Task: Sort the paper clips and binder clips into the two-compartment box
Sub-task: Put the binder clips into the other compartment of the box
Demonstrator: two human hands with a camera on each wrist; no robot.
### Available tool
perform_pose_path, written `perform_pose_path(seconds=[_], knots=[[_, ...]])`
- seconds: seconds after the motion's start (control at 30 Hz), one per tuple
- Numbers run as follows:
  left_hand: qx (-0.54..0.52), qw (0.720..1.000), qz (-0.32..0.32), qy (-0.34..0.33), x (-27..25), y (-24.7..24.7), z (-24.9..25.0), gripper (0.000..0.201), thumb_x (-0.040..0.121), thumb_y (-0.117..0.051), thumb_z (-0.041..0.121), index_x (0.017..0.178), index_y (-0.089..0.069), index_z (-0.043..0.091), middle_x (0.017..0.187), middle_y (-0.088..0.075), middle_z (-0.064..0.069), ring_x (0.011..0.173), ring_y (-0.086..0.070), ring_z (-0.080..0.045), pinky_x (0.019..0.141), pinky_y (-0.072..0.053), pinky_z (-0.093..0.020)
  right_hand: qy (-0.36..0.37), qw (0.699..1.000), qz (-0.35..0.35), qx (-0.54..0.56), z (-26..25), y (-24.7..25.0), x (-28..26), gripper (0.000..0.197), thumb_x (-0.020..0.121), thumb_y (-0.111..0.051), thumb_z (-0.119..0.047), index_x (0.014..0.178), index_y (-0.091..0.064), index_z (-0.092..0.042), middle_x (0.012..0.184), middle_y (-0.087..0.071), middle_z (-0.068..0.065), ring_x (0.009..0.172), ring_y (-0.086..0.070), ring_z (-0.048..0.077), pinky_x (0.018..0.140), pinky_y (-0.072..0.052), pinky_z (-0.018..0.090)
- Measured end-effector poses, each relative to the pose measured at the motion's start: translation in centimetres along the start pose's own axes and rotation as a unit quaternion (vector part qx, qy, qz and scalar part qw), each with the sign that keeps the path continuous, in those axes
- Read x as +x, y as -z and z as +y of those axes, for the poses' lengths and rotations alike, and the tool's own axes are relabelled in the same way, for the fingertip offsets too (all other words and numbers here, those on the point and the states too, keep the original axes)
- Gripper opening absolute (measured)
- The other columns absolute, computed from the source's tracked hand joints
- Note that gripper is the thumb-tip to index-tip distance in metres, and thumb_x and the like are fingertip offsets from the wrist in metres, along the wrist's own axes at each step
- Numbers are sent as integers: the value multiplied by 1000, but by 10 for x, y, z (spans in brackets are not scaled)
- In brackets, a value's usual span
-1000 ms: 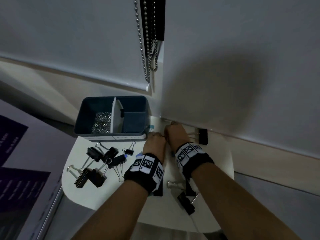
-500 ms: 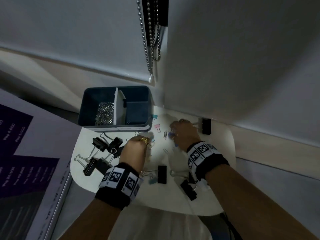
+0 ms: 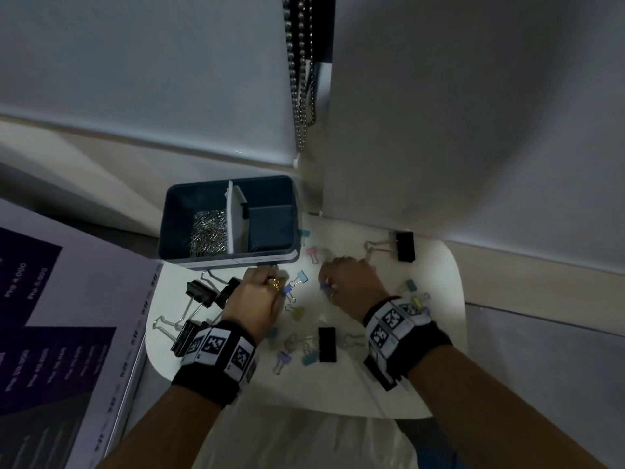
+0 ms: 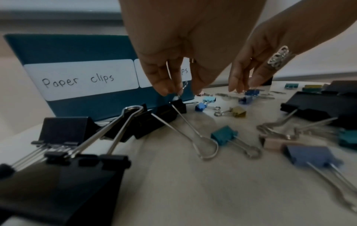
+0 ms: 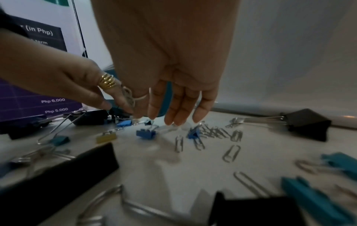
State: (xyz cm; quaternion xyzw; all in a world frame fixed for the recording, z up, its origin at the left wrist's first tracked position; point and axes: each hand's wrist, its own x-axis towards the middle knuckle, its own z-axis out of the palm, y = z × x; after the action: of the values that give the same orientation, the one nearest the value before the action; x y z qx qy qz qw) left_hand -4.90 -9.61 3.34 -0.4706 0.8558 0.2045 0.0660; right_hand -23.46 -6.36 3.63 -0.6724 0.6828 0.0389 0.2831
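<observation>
One box (image 3: pixel 176 231), two hands (image 3: pixel 257 299).

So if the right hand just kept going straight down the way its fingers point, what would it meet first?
Most likely the loose paper clips on the table, right beside a small blue binder clip. The right hand hangs with straight fingers just above them; exact depth is hard to judge.

Office, roller blind (image 3: pixel 142 72), price poster (image 3: pixel 50 319)

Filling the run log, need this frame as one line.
left hand: pinches wire handle of small black binder clip | right hand: fingers straight over loose silver paper clips | teal two-compartment box: paper clips in left compartment
</observation>
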Motion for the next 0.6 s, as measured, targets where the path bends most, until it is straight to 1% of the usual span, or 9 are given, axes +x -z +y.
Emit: perform_pose_path(seconds=[0.07, 0.2, 0.27, 0.3, 0.37, 0.4, 0.47, 0.5, 0.6], knots=[[36, 999, -6, -27, -5, -3, -5, 38, 83, -40, 24, 102, -71, 16, 104, -67, -9, 85, -65, -31, 69, -59, -34, 6, 1000, -23, 2, -5, -10, -10, 33, 92, -47, -20, 124, -55, -18, 127, -53, 8, 119, -47, 25, 101, -35, 33], [24, 997, 54, -53, -12, -11, -7, 51, 68, -54, 7, 117, -66, 19, 105, -51, -4, 88, -46, -23, 67, -54, -33, -44, 998, 4, 42, 16, -5, -26, 46, 90, -40, -2, 133, -49, -15, 141, -41, 6, 126, -40, 23, 104, -37, 30], [44, 993, 82, -76, -10, -7, 6, 50, 65, -50, 6, 110, -70, 17, 101, -51, -4, 86, -43, -20, 65, -51, -30, -70, 997, 14, 36, 34, 1, -35, 53, 89, -38, 1, 140, -41, -15, 152, -29, 1, 135, -31, 21, 110, -33, 30], [49, 992, 79, -85, -8, -6, 16, 47, 62, -54, 5, 105, -72, 15, 100, -56, -6, 87, -48, -21, 65, -52, -30, -80, 996, 16, 44, 40, 4, -37, 57, 90, -38, 2, 144, -34, -15, 156, -22, -1, 140, -25, 20, 114, -28, 30], [36, 991, 61, -113, 1, -8, 39, 47, 60, -57, 6, 104, -71, 10, 105, -63, -12, 92, -61, -28, 75, -57, -33, -79, 995, 3, 63, 47, 7, -36, 62, 91, -36, 4, 149, -20, -13, 159, -10, -2, 146, -12, 16, 120, -16, 27], [13, 992, 49, -115, 6, -11, 50, 46, 69, -50, 6, 112, -67, 8, 113, -63, -16, 100, -62, -32, 84, -56, -37, -72, 995, -7, 69, 48, 7, -35, 64, 91, -36, 4, 150, -17, -12, 159, -7, -2, 147, -8, 15, 120, -12, 25], [-35, 996, 13, -80, 18, -18, 69, 46, 88, -37, 3, 134, -47, 3, 140, -44, -19, 130, -44, -32, 110, -38, -39, -64, 996, -20, 62, 48, 4, -31, 65, 91, -37, 4, 150, -14, -10, 159, -6, 1, 148, -7, 17, 119, -9, 24], [-51, 997, -33, -54, 23, -21, 76, 49, 92, -37, 3, 141, -35, 1, 149, -31, -19, 139, -30, -31, 116, -27, -39, -61, 996, -25, 53, 47, 0, -31, 66, 90, -38, 4, 150, -13, -9, 159, -6, 3, 148, -8, 19, 120, -10, 26], [2, 994, -113, 1, 33, -30, 89, 61, 93, -35, 5, 147, -7, -4, 156, -2, -21, 146, -6, -31, 121, -9, -39, -55, 997, -48, 23, 48, -10, -35, 69, 88, -40, 4, 150, -12, -8, 159, -6, 6, 147, -10, 23, 121, -14, 31]])
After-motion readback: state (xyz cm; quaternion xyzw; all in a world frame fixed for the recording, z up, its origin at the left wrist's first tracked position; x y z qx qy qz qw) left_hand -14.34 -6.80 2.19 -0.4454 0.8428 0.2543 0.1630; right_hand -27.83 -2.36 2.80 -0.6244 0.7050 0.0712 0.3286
